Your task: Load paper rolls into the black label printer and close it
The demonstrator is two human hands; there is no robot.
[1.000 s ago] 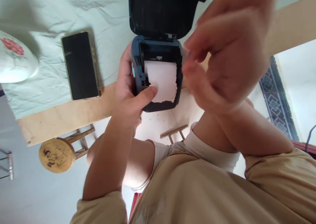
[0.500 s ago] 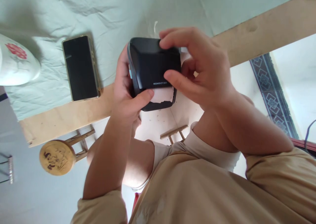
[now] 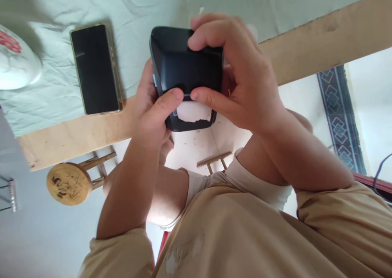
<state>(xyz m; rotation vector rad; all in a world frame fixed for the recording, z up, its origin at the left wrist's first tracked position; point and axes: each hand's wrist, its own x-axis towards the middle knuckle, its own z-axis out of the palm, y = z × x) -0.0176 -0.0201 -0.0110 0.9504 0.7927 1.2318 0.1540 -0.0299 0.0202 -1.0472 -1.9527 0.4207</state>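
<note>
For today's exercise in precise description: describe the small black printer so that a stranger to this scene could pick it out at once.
Start at the pale green cloth over the wooden table. At the table's near edge, the left hand and right hand grip the black printer. Unlike the flat phone lying on the cloth, it is boxy, held off the table, and shows torn white paper at its slot.

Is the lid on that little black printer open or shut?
Shut, or very nearly. The lid lies flat over the black printer, both thumbs pressing its front edge, and a torn white paper strip pokes out below.
</note>
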